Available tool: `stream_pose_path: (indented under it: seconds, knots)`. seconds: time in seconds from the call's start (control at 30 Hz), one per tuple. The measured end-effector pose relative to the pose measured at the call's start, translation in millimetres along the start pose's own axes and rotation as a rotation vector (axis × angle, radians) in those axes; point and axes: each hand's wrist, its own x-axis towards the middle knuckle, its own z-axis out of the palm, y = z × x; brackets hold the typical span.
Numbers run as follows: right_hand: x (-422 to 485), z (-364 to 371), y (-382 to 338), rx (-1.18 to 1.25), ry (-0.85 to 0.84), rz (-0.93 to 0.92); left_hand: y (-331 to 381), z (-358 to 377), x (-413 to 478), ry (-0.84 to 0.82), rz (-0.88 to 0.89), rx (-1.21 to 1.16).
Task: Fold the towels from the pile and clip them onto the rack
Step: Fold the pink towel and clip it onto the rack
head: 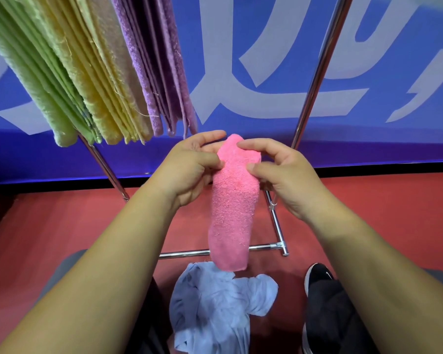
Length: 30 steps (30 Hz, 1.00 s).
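A: Which step is in hand?

B: Folding, I'd say. At centre frame the pink towel (233, 213) hangs as a narrow folded strip. The left hand (189, 169) and the right hand (279, 172) each pinch its top end, thumb against curled fingers, clamped on the terry from either side.

A: And next?

B: Likely carrying it up to the rack (316, 80), beside the purple towels (159, 67) hanging at upper centre, with yellow towels (97, 80) and green towels (36, 80) to their left. That calls for keeping the fold tight while one hand frees itself for a clip; no clip shows in this view.

A: Any basket or bin?

B: None visible. What remains of the pile — a crumpled pale blue towel (215, 302) — lies loose on the red floor (62, 221) at bottom centre, just under the pink strip's lower end.
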Motion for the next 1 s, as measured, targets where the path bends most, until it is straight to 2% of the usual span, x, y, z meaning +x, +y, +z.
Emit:
stream_pose_path:
  seconds: [0.1,0.17,0.27,0.3,0.37,0.47,0.53,0.67,0.87,1.0]
  knots:
    - [0,3,1,-0.068,0.021,-0.068,-4,-1,3,0.019,0.09,0.189]
    - [2,5,3,-0.152,0.091,-0.108,-9,3,2,0.072,0.19,0.433]
    - [5,4,8,-0.253,0.23,-0.122,-19,12,-3,0.287,0.316,0.948]
    - [7,3,10,-0.259,0.266,-0.112,-23,15,-6,0.361,0.331,1.022]
    - [9,2,13,-0.271,0.327,-0.091,-31,23,-13,0.373,0.271,1.003]
    - [8,4,10,-0.273,0.378,-0.079,-45,37,-22,0.148,0.11,0.913]
    - [7,6,6,-0.22,0.411,-0.065,-53,44,-22,0.079,0.133,0.925]
    - [3,12,0,-0.058,0.429,-0.023,-66,49,-15,0.113,0.235,0.948]
    - [3,16,-1,0.111,0.442,0.002,-73,56,-9,0.279,0.343,0.959]
    - [7,10,-1,0.103,0.471,0.018,-72,52,0,0.296,0.337,1.023]
